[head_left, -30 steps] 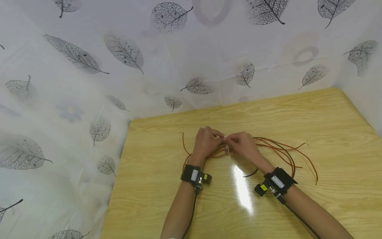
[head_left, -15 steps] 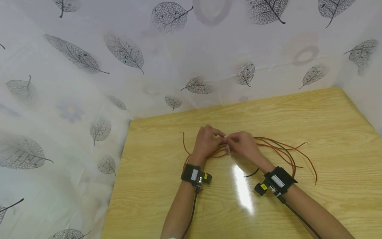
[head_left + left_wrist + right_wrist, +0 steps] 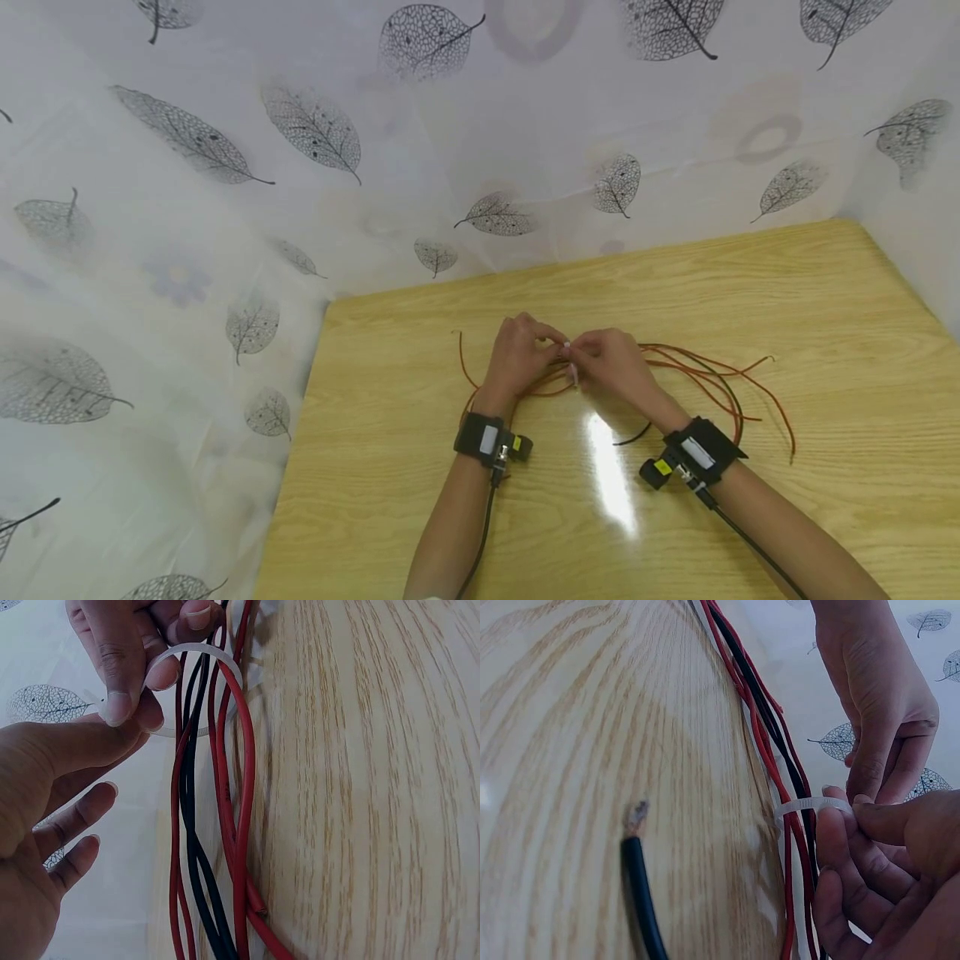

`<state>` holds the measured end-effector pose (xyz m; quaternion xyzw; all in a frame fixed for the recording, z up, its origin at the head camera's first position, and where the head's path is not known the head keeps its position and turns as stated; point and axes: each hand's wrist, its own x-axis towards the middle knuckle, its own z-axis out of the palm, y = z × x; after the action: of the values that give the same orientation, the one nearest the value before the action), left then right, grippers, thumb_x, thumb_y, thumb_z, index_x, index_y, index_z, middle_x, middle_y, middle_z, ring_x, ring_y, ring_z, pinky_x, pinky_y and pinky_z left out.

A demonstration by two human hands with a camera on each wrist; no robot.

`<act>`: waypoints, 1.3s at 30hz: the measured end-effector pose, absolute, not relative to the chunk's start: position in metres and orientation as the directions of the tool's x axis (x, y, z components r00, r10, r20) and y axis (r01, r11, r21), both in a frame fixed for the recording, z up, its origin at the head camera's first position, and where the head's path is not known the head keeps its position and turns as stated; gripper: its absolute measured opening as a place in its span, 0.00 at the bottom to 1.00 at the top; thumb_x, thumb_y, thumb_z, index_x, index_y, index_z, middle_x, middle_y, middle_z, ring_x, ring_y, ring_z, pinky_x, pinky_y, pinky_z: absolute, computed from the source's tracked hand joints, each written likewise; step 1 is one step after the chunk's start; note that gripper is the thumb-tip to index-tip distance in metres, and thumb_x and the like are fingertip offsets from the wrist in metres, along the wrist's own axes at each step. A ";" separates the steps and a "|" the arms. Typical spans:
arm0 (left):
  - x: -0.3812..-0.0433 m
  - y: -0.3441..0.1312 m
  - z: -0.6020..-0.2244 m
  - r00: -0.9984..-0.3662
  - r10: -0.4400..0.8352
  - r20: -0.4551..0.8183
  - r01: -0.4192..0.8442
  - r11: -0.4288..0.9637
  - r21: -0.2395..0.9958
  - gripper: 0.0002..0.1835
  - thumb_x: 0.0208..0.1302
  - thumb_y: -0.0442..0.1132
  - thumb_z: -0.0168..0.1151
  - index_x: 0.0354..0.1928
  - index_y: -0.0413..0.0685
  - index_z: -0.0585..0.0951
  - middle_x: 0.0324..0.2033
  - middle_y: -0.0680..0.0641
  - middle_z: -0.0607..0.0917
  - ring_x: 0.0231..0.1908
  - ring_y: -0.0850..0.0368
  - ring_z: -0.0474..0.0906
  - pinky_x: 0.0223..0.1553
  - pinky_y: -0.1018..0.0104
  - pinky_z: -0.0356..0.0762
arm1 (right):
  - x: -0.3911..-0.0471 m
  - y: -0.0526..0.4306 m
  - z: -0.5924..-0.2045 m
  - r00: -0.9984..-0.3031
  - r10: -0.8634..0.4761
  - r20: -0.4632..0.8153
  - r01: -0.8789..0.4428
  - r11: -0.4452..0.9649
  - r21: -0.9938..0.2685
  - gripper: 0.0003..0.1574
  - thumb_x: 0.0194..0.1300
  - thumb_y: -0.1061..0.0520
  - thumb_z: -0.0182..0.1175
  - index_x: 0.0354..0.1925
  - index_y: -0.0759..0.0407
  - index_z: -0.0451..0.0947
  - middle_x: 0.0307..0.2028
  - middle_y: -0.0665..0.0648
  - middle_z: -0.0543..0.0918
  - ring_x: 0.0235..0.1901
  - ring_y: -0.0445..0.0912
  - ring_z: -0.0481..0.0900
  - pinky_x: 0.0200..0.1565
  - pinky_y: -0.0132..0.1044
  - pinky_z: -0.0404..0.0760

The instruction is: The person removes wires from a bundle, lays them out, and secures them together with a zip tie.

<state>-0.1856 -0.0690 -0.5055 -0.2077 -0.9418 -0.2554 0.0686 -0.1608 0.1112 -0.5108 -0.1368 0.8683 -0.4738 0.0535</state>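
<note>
A white cable tie (image 3: 201, 649) loops loosely around a bundle of red wires (image 3: 246, 765) and black wires (image 3: 189, 817), with a wide gap left in the loop. My left hand (image 3: 519, 358) pinches the tie at its joining point between thumb and fingertips. From the other side my right hand (image 3: 618, 367) pinches the tie too, thumb against index finger, as the right wrist view shows. The fingertips of both hands meet there and hide the tie's head. In the right wrist view, the tie's ribbed band (image 3: 806, 804) crosses over the wires.
The wires rest on a wood-grain table (image 3: 375, 467), with loose red ends (image 3: 780, 408) fanning out to the right. A black wire (image 3: 639, 892) with a bare copper tip lies nearer the front. A leaf-print sheet (image 3: 540, 125) hangs behind and at the sides.
Both hands keep their pinch at nearly the same spot. Only slight finger shifts show around the cable tie; the wires have barely moved.
</note>
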 end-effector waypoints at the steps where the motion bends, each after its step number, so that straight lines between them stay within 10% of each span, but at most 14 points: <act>1: -0.186 -0.069 -0.506 -0.906 0.355 0.231 0.423 0.781 0.460 0.05 0.55 0.51 0.72 0.31 0.63 0.91 0.25 0.60 0.85 0.31 0.63 0.73 0.38 0.65 0.70 | -0.161 0.111 -0.510 -0.959 -0.283 0.026 -0.172 0.507 -0.844 0.13 0.69 0.52 0.61 0.37 0.61 0.85 0.21 0.55 0.88 0.14 0.43 0.83 0.15 0.30 0.74; 24: -0.183 -0.074 -0.502 -0.905 0.376 0.198 0.419 0.716 0.558 0.08 0.66 0.45 0.63 0.41 0.62 0.89 0.23 0.61 0.84 0.15 0.60 0.63 0.19 0.70 0.63 | -0.159 0.111 -0.510 -0.950 -0.299 0.087 -0.228 0.478 -0.848 0.13 0.74 0.55 0.54 0.40 0.60 0.84 0.24 0.55 0.89 0.13 0.43 0.80 0.13 0.29 0.68; 39: -0.182 -0.070 -0.504 -0.906 0.357 0.226 0.421 0.729 0.540 0.08 0.64 0.50 0.65 0.39 0.63 0.90 0.30 0.62 0.89 0.19 0.66 0.69 0.25 0.71 0.67 | -0.160 0.112 -0.509 -0.922 -0.327 0.209 -0.370 0.581 -0.725 0.11 0.70 0.60 0.57 0.42 0.61 0.86 0.27 0.55 0.88 0.12 0.37 0.75 0.12 0.29 0.66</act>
<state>-0.1821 -0.0704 -0.5045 -0.2096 -0.9282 -0.3029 0.0532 -0.1600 0.1123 -0.5093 -0.1961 0.8886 -0.4139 -0.0265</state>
